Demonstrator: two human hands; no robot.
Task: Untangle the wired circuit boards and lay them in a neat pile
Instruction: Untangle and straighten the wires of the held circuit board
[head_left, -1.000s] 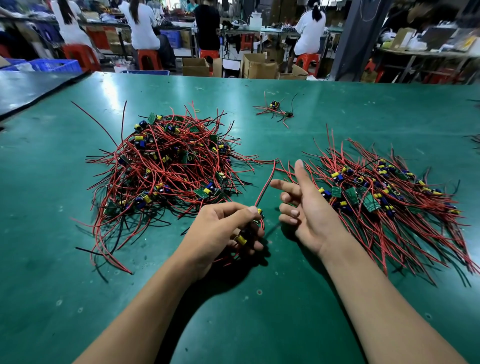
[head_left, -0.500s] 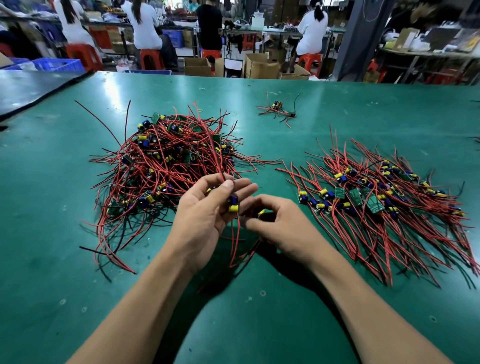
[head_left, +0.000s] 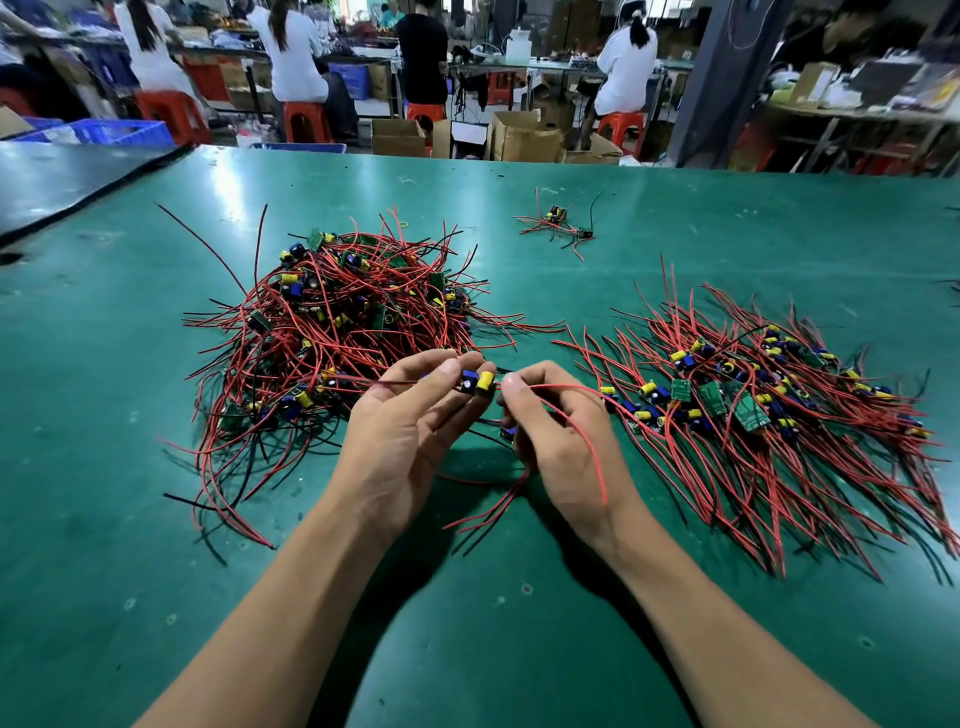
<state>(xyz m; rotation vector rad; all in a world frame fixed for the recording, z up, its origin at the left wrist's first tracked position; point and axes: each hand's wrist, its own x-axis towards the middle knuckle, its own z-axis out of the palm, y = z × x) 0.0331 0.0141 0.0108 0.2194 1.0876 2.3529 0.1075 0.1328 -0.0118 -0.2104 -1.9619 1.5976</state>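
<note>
At the centre of the frame, a small wired board (head_left: 475, 383) is held just above the green desk (head_left: 519, 649). It carries a blue block and a yellow cylinder side by side, and thin red and black leads trail from it. The left hand (head_left: 410, 431) pinches this board between thumb and fingers, palm turned up. The right hand (head_left: 556, 436) sits just beside it, its fingers curled and pinching a red wire (head_left: 576, 415) that arcs over the back of the hand. More red leads hang below both hands.

Left of centre lies the tangled heap (head_left: 337, 332), a knotted mound of red and black wire studded with blue, yellow and green parts. At the right of the frame is the sorted pile (head_left: 769, 410), with boards in a band and wires fanned roughly parallel. A stray board (head_left: 558, 221) lies apart, upper centre.
</note>
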